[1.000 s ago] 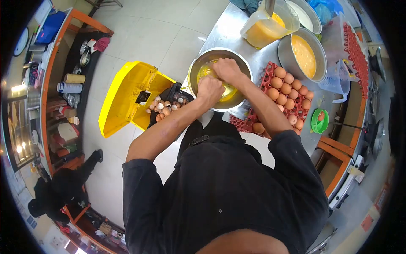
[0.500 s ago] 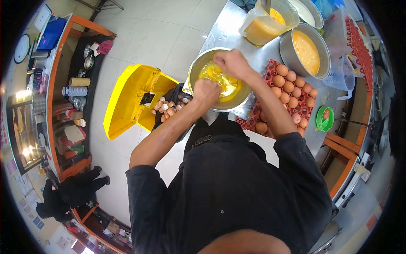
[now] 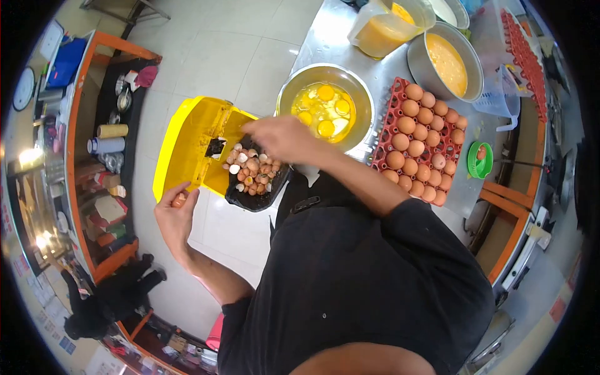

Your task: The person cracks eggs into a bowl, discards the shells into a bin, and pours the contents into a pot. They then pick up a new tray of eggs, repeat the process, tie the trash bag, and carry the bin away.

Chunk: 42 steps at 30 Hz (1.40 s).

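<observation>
My left hand is beside the yellow bin's lid, its thumb and fingers closed on a brown eggshell. My right hand reaches over the near edge of the yellow bin, its somewhat blurred fingers extended left and apart, with nothing seen in them. Below it, many broken eggshells lie heaped in the bin's black liner. Several whole yolks and clear egg white lie in the metal bowl at the table's edge.
Brown eggs fill much of a red tray on the steel table. Behind it stand a pitcher and a metal pot of beaten egg. A green container sits at right. Another person is near the shelves at left.
Both hands have left the bowl and moved left to the bin, the left hand farther, past its lid. The yolks and the shell heap are now uncovered.
</observation>
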Motion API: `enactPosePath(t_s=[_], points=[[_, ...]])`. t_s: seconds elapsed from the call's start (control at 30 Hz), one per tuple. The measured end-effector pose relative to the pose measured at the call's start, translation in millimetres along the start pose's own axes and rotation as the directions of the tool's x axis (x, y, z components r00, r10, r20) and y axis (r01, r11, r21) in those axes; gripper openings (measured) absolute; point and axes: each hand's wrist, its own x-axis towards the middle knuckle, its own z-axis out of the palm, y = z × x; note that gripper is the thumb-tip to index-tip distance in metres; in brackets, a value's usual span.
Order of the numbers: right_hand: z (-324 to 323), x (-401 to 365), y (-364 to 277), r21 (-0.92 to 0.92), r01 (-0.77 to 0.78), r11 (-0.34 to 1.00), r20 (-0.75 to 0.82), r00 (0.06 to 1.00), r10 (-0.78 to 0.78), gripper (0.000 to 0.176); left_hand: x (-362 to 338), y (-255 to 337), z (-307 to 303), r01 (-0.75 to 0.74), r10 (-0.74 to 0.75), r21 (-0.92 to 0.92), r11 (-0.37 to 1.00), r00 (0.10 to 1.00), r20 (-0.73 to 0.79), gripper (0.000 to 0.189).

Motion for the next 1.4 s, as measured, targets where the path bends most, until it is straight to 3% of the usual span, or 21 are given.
enactPosePath(t_s=[0.07,0.17,0.27,0.5,0.6,0.63,0.73,0.77,0.8,0.83,0.87,0.9,0.93,0.97,1.03,1.1,1.17,1.2,1.27,1.37,1.4], points=[[-31,-13,28,-0.014,-0.257,0.966,-0.106,0.961,0.254,0.018,-16,-33,13,0.12,-0.119,-0.028,0.992,0.992,0.041,0.023],[-47,-26,64,-0.407,-0.324,0.854,0.246,0.862,0.444,0.016,-24,-63,34,0.242,-0.235,-0.047,0.969,0.965,0.119,0.025],[-31,-26,66,-0.475,-0.296,0.829,0.313,0.823,0.474,0.014,-31,-86,65,0.315,-0.302,-0.083,0.945,0.943,0.141,0.028],[-28,-34,69,-0.421,-0.36,0.832,0.299,0.811,0.502,0.015,-34,-100,79,0.335,-0.322,-0.073,0.94,0.936,0.145,0.031],[-39,-34,59,-0.293,-0.461,0.837,0.141,0.845,0.515,0.016,-31,-103,71,0.311,-0.304,-0.05,0.949,0.946,0.111,0.03],[-42,-31,52,-0.092,-0.474,0.875,0.061,0.875,0.481,0.014,-31,-103,68,0.304,-0.3,-0.038,0.952,0.949,0.092,0.03],[-18,-11,13,0.229,-0.251,0.94,-0.219,0.928,0.301,0.012,-30,-105,61,0.273,-0.27,-0.068,0.96,0.962,0.05,0.03],[2,-6,-4,0.277,-0.258,0.925,-0.171,0.935,0.312,0.012,-27,-99,57,0.268,-0.264,-0.056,0.962,0.961,0.08,0.031],[14,-3,-11,0.28,-0.292,0.915,0.096,0.956,0.275,0.017,-27,-103,60,0.236,-0.232,-0.067,0.969,0.971,0.065,0.031],[27,-3,-11,-0.037,-0.002,0.999,0.138,0.99,0.007,0.024,-23,-108,65,0.179,-0.173,-0.086,0.98,0.982,0.07,0.032],[20,2,-33,-0.253,-0.095,0.963,0.359,0.915,0.184,0.029,-21,-108,68,0.149,-0.138,-0.121,0.981,0.985,0.1,0.031],[18,-4,-28,-0.193,-0.042,0.98,0.292,0.951,0.098,0.029,-19,-114,75,0.048,-0.041,-0.123,0.991,0.997,0.059,0.025],[11,-15,-18,-0.131,0.023,0.991,0.231,0.973,0.008,0.028,-13,-116,77,0.128,-0.105,-0.196,0.972,0.987,0.124,0.022],[-11,-26,-11,-0.151,-0.036,0.988,0.097,0.994,0.051,0.027,-11,-116,81,0.236,-0.193,-0.252,0.939,0.964,0.183,0.018],[-55,-47,1,-0.14,-0.096,0.985,-0.133,0.988,0.078,0.026,-13,-110,90,0.244,-0.185,-0.297,0.923,0.959,0.212,0.015],[-117,-85,18,-0.217,-0.403,0.889,-0.323,0.889,0.324,0.021,-11,-107,96,0.252,-0.183,-0.342,0.905,0.958,0.221,0.014],[-180,-116,7,-0.338,-0.695,0.635,-0.483,0.707,0.517,0.023,-10,-93,96,0.294,-0.193,-0.413,0.862,0.943,0.27,0.015],[-203,-136,8,-0.269,-0.82,0.505,-0.515,0.566,0.644,0.031,-10,-86,96,0.32,-0.2,-0.444,0.837,0.934,0.296,0.015],[-227,-198,55,-0.378,-0.851,0.365,-0.659,0.524,0.539,0.044,-4,-77,101,0.324,-0.164,-0.528,0.785,0.931,0.327,0.019],[-223,-222,71,-0.391,-0.875,0.285,-0.54,0.469,0.699,0.054,5,-44,108,0.294,-0.139,-0.596,0.747,0.946,0.293,0.024],[-224,-227,76,-0.395,-0.864,0.312,-0.557,0.495,0.666,0.055,16,-54,113,0.248,0.001,-0.679,0.691,0.939,0.343,0.026]])
